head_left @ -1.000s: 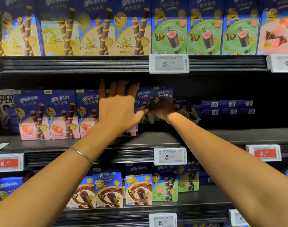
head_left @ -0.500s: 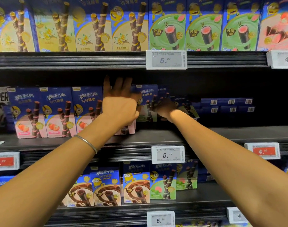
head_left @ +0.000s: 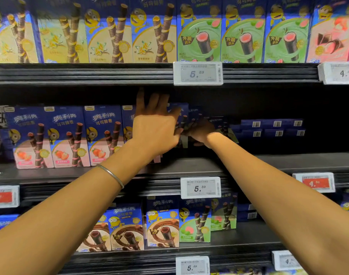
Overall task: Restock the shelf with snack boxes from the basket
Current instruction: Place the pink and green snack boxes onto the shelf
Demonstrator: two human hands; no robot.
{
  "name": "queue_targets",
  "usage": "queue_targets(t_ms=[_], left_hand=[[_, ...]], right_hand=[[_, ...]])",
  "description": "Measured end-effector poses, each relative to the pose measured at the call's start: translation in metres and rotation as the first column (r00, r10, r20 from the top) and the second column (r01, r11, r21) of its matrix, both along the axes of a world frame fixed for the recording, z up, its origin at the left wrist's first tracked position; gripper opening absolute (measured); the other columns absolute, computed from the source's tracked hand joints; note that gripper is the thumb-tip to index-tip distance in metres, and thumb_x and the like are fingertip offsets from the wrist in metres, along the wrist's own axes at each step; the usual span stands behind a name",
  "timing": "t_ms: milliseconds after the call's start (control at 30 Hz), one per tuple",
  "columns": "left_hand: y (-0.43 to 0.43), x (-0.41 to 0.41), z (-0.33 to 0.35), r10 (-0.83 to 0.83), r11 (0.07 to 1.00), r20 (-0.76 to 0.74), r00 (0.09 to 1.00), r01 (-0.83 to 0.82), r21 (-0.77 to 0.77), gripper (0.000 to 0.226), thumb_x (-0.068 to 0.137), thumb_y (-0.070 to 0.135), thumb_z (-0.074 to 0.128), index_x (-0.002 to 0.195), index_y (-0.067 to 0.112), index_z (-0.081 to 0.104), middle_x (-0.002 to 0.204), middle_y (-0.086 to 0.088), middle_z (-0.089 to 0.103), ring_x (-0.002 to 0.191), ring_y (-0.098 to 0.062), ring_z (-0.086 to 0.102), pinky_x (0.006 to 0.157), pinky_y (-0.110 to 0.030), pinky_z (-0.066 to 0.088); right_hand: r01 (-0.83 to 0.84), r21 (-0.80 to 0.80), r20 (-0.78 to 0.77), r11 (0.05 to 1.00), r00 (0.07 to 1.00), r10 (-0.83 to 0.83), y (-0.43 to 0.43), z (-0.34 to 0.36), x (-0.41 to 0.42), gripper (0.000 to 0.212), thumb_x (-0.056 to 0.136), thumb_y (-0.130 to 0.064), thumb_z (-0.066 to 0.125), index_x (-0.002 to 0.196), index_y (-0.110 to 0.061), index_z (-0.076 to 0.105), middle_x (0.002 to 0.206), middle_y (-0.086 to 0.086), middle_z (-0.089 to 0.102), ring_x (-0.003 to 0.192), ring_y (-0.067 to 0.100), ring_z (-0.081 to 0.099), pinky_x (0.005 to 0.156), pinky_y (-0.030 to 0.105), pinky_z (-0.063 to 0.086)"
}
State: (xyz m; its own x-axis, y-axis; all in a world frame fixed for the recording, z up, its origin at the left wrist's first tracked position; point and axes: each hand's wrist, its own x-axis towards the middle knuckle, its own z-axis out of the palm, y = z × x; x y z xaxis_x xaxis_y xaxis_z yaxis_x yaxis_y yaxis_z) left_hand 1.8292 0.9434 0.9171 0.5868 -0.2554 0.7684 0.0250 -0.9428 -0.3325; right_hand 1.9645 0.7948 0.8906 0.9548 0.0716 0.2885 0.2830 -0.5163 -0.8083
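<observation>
Shelf (head_left: 269, 161), the middle one, carries a row of strawberry boxes (head_left: 68, 135) at its left. A dark blue snack box (head_left: 182, 108) stands upright just right of them, set back. The left grip (head_left: 155, 128) presses it, fingers straight and released. The right grip (head_left: 201, 132) touches its lower side in shadow; I cannot tell whether it is clenched.

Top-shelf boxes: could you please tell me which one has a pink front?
The box at the far right; the rest of that row show yellow or green fronts.
</observation>
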Motion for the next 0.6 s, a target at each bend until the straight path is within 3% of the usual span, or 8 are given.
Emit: queue_targets(t_ms=[100, 167, 233, 300, 367, 433, 500, 600], left_hand=[[-0.013, -0.002, -0.006, -0.063, 0.997, -0.007, 0.998, 0.063, 0.051, 0.048, 0.090, 0.045, 0.061, 0.128, 0.018, 0.071, 0.145, -0.015, 0.057, 0.140, -0.040, 0.046, 0.127, -0.054, 0.011], [-0.023, -0.002, -0.016, -0.089, 0.992, -0.065, 0.994, 0.095, 0.085, 0.042, 0.091, 0.039, 0.058, 0.124, 0.018, 0.073, 0.141, -0.012, 0.061, 0.135, -0.039, 0.050, 0.119, -0.050, 0.027], [-0.033, -0.001, -0.026, -0.113, 0.989, -0.150, 0.982, 0.126, 0.079, 0.037, 0.093, 0.036, 0.059, 0.124, 0.020, 0.072, 0.147, -0.010, 0.057, 0.135, -0.038, 0.051, 0.105, -0.048, 0.041], [-0.040, 0.003, -0.032, -0.125, 0.989, -0.214, 0.969, 0.139, 0.048, 0.032, 0.097, 0.032, 0.061, 0.126, 0.021, 0.069, 0.156, -0.009, 0.049, 0.128, -0.037, 0.058, 0.084, -0.046, 0.050], [-0.044, 0.011, -0.033, -0.129, 0.991, -0.270, 0.954, 0.131, -0.012, 0.033, 0.099, 0.028, 0.062, 0.131, 0.021, 0.064, 0.158, -0.010, 0.044, 0.118, -0.038, 0.065, 0.071, -0.042, 0.047], [-0.047, 0.020, -0.030, -0.135, 0.991, -0.294, 0.946, 0.126, -0.051, 0.045, 0.098, 0.025, 0.063, 0.143, 0.022, 0.055, 0.163, -0.012, 0.034, 0.136, -0.039, 0.053, 0.086, -0.047, 0.052], [-0.050, 0.027, -0.021, -0.119, 0.993, -0.271, 0.955, 0.110, -0.048, 0.061, 0.096, 0.025, 0.065, 0.153, 0.022, 0.044, 0.170, -0.013, 0.019, 0.154, -0.039, 0.029, 0.114, -0.051, 0.041], [-0.058, 0.035, 0.003, -0.056, 0.997, -0.297, 0.953, 0.037, -0.069, 0.079, 0.093, 0.027, 0.072, 0.161, 0.023, 0.031, 0.171, -0.012, 0.011, 0.156, -0.041, 0.018, 0.122, -0.054, 0.032]], right_hand=[[0.151, -0.012, 0.165, 0.988, 0.975, -0.147, -0.018, 0.007, 0.001, 0.022, 0.085, -0.030, 0.076, 0.100, -0.014, 0.073, 0.109, 0.012, 0.073, 0.103, 0.032, 0.068, 0.083, 0.036, 0.056], [0.286, -0.115, 0.234, 0.951, 0.938, -0.254, -0.037, 0.012, 0.004, 0.030, 0.088, -0.036, 0.068, 0.108, -0.015, 0.073, 0.118, 0.016, 0.071, 0.110, 0.036, 0.065, 0.085, 0.036, 0.050], [0.416, -0.276, 0.203, 0.867, 0.907, -0.370, -0.058, 0.011, 0.010, 0.052, 0.090, -0.047, 0.063, 0.131, -0.014, 0.062, 0.139, 0.019, 0.057, 0.128, 0.040, 0.052, 0.099, 0.043, 0.045], [0.443, -0.347, 0.080, 0.827, 0.892, -0.444, -0.077, 0.006, 0.014, 0.073, 0.090, -0.051, 0.065, 0.148, -0.012, 0.043, 0.154, 0.019, 0.038, 0.142, 0.044, 0.033, 0.113, 0.051, 0.034], [0.359, -0.364, 0.015, 0.859, 0.925, -0.380, -0.092, 0.004, 0.016, 0.070, 0.091, -0.047, 0.065, 0.147, -0.011, 0.045, 0.151, 0.021, 0.042, 0.138, 0.043, 0.040, 0.113, 0.051, 0.037], [0.256, -0.372, 0.014, 0.892, 0.963, -0.270, -0.099, 0.005, 0.014, 0.056, 0.095, -0.037, 0.065, 0.143, -0.010, 0.052, 0.142, 0.019, 0.053, 0.128, 0.038, 0.052, 0.108, 0.047, 0.044], [0.208, -0.320, 0.019, 0.924, 0.977, -0.213, -0.102, 0.005, 0.011, 0.051, 0.094, -0.029, 0.068, 0.139, -0.009, 0.054, 0.137, 0.018, 0.057, 0.123, 0.035, 0.056, 0.107, 0.046, 0.046], [0.200, -0.216, -0.001, 0.955, 0.979, -0.205, -0.106, 0.005, 0.008, 0.057, 0.086, -0.028, 0.077, 0.136, -0.009, 0.056, 0.133, 0.015, 0.060, 0.121, 0.034, 0.058, 0.106, 0.046, 0.048]])
